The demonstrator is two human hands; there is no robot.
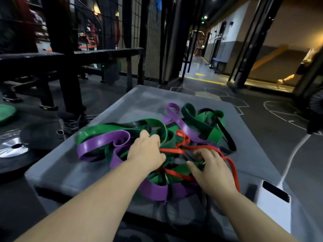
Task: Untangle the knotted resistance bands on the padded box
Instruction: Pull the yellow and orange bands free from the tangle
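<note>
Digging into knotted bands (152, 123): left hand (146, 151) fingers (153, 138) clenched bands, right hand (211, 172) grip unclear; I judged easing red band (232, 165) slack first.

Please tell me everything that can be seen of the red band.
The red band is the thinnest one, smooth and rubbery-looking. It lies tangled in the pile on the padded box: a small loop at the centre, one strand gripped in the curled fingers of the left hand, a long curve around the right hand. Green bands and purple bands cross it.
</note>
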